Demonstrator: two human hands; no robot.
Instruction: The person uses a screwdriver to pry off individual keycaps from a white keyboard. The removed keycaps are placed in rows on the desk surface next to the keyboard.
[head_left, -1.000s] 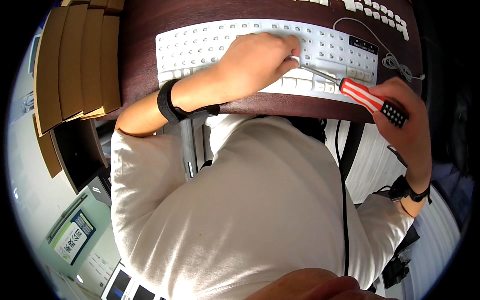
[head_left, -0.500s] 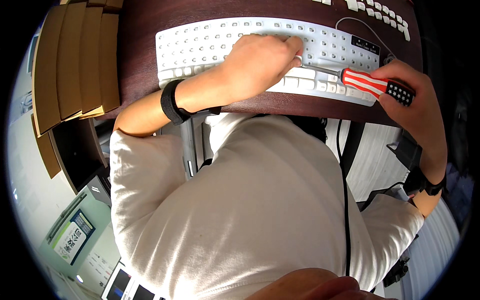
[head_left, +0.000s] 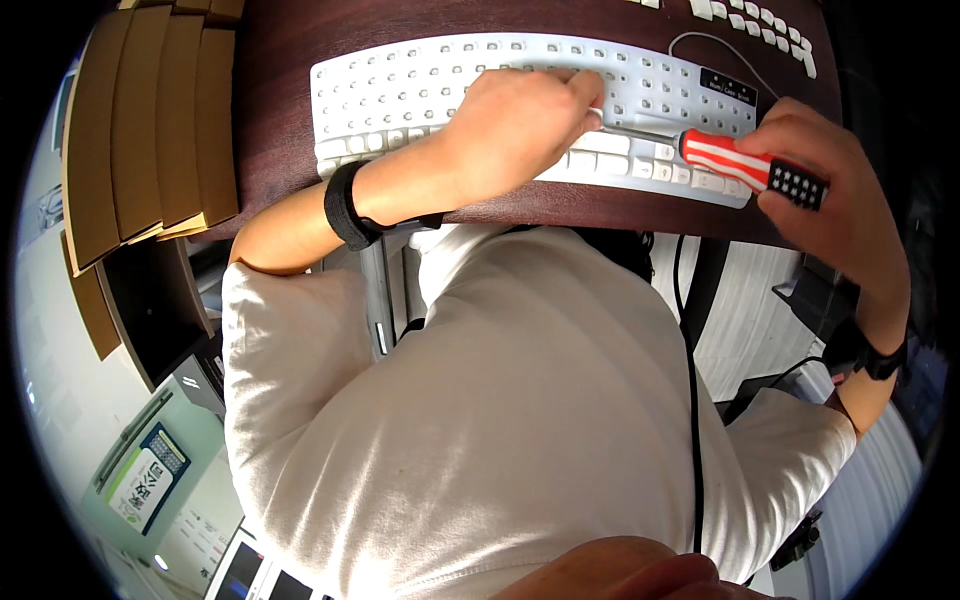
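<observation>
A white keyboard [head_left: 400, 58] lies on the dark desk, its upper rows bare of keycaps and its lower rows still wearing white ones. Over its middle my left hand [head_left: 525, 120] is closed, its fingertips bent down against the board; what they pinch, if anything, is hidden. In my right hand [head_left: 835, 190], past the keyboard's right end, is a screwdriver [head_left: 725, 157] with a red and white striped, black starred handle. Its metal shaft points left along the keycaps, and its tip ends at my left fingertips.
Loose white keycaps [head_left: 765, 30] lie in rows at the desk's far right. A grey cable [head_left: 715, 36] curves from behind the keyboard. Brown cardboard boxes [head_left: 150, 120] stand at the left. A black cord [head_left: 690, 400] hangs down over my white shirt.
My right hand has shifted its grip slightly on the screwdriver handle, and its wrist and forearm have swung a little to the right. My left hand stays nearly still.
</observation>
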